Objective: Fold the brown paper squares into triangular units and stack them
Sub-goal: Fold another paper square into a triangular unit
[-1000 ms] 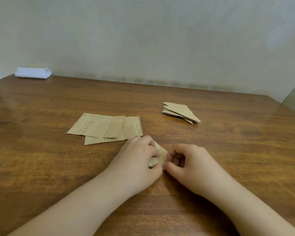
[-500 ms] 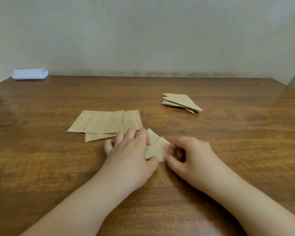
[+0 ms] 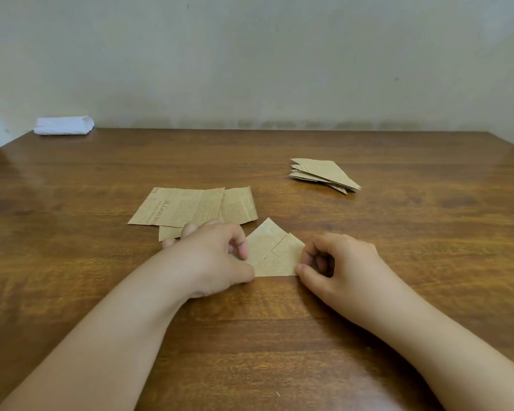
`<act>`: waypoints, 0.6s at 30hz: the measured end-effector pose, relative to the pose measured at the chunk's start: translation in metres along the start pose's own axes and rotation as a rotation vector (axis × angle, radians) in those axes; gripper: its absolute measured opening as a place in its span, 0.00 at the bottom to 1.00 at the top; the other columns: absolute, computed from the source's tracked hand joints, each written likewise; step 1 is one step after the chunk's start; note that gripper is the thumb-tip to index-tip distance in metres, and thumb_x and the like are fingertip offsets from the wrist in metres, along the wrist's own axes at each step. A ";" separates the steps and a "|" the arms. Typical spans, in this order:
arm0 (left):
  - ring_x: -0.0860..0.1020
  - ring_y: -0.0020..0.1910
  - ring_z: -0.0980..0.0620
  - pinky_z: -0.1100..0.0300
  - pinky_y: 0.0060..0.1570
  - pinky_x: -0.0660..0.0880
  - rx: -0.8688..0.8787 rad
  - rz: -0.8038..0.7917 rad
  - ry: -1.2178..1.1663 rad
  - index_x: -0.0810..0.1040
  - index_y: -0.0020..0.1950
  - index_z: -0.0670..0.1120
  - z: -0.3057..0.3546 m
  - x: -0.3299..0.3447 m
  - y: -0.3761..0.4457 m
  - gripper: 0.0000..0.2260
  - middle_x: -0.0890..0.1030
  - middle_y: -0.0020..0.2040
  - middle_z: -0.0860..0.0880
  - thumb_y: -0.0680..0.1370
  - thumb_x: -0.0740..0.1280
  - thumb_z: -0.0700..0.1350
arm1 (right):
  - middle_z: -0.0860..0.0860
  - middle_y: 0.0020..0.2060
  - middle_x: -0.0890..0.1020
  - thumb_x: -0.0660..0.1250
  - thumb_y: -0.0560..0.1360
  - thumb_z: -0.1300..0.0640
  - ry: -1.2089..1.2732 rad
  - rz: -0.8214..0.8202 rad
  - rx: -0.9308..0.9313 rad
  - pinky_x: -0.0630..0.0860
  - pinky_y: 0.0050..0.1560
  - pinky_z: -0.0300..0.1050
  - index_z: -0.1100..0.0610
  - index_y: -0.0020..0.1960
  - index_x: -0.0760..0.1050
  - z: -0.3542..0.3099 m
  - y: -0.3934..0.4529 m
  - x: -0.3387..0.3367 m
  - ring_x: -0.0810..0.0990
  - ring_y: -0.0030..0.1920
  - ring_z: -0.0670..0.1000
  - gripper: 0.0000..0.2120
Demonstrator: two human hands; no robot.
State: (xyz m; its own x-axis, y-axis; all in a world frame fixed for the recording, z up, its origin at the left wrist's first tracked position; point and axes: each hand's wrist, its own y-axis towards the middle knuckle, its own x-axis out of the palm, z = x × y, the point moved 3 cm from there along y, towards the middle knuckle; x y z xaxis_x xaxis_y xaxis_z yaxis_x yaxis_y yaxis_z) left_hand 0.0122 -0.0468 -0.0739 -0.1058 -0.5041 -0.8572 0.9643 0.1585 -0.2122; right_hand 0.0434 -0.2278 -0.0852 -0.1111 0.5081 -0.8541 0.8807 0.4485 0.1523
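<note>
Pinning the half-folded paper [image 3: 275, 253] flat on the table [image 3: 368, 307], left hand [image 3: 217, 256] is pressing its edge, right hand [image 3: 336, 262] is pinching its corner; flaps risk springing open if either is lifting

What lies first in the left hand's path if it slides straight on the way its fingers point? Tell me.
The left hand points away from the person, and its fingertips already rest on the near edge of the flat papers. Those come first; beyond them only bare table shows up to the wall.

Wooden table [image 3: 398, 292] — pale wall [image 3: 250, 54].
</note>
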 end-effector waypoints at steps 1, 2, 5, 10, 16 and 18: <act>0.66 0.47 0.59 0.55 0.52 0.67 0.002 -0.009 -0.034 0.75 0.42 0.56 -0.002 -0.001 0.001 0.06 0.73 0.47 0.59 0.70 0.72 0.50 | 0.44 0.33 0.73 0.66 0.73 0.50 0.000 0.002 -0.003 0.67 0.53 0.44 0.48 0.38 0.72 0.000 0.000 0.000 0.70 0.39 0.41 0.07; 0.66 0.43 0.60 0.56 0.48 0.67 0.004 -0.021 -0.062 0.77 0.41 0.56 -0.003 -0.002 0.001 0.06 0.74 0.46 0.59 0.70 0.73 0.50 | 0.44 0.33 0.73 0.66 0.73 0.50 -0.002 0.004 -0.005 0.67 0.53 0.45 0.48 0.37 0.72 0.000 0.000 0.000 0.70 0.39 0.41 0.07; 0.68 0.40 0.60 0.61 0.36 0.64 0.000 -0.059 -0.104 0.80 0.41 0.54 -0.003 -0.004 0.000 0.04 0.77 0.45 0.57 0.71 0.74 0.48 | 0.44 0.32 0.73 0.67 0.73 0.50 -0.008 0.007 -0.004 0.68 0.53 0.45 0.47 0.37 0.71 0.000 0.001 0.001 0.70 0.38 0.41 0.08; 0.75 0.48 0.54 0.57 0.49 0.75 -0.059 -0.039 -0.128 0.81 0.39 0.56 -0.003 -0.002 0.003 0.04 0.76 0.50 0.55 0.71 0.72 0.54 | 0.43 0.32 0.72 0.67 0.73 0.48 -0.026 0.013 0.007 0.68 0.55 0.46 0.48 0.37 0.72 -0.002 0.000 0.000 0.70 0.38 0.42 0.08; 0.64 0.57 0.54 0.54 0.53 0.58 -0.031 0.063 0.068 0.76 0.40 0.54 0.008 0.006 0.003 0.13 0.71 0.49 0.59 0.70 0.70 0.62 | 0.44 0.32 0.72 0.66 0.69 0.38 -0.131 0.022 0.051 0.58 0.51 0.43 0.50 0.35 0.69 -0.009 0.006 0.004 0.69 0.44 0.44 0.17; 0.65 0.57 0.55 0.52 0.58 0.63 -0.031 0.042 0.015 0.77 0.41 0.54 0.003 0.003 0.003 0.10 0.73 0.49 0.59 0.70 0.71 0.59 | 0.44 0.33 0.73 0.67 0.69 0.39 -0.108 -0.007 0.106 0.58 0.52 0.44 0.50 0.35 0.70 -0.006 0.006 0.000 0.69 0.45 0.45 0.16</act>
State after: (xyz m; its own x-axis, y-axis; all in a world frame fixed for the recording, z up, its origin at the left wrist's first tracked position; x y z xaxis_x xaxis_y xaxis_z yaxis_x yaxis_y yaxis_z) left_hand 0.0160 -0.0509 -0.0759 -0.0691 -0.4840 -0.8723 0.9601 0.2053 -0.1900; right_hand 0.0457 -0.2210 -0.0817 -0.0723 0.4210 -0.9042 0.9245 0.3685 0.0977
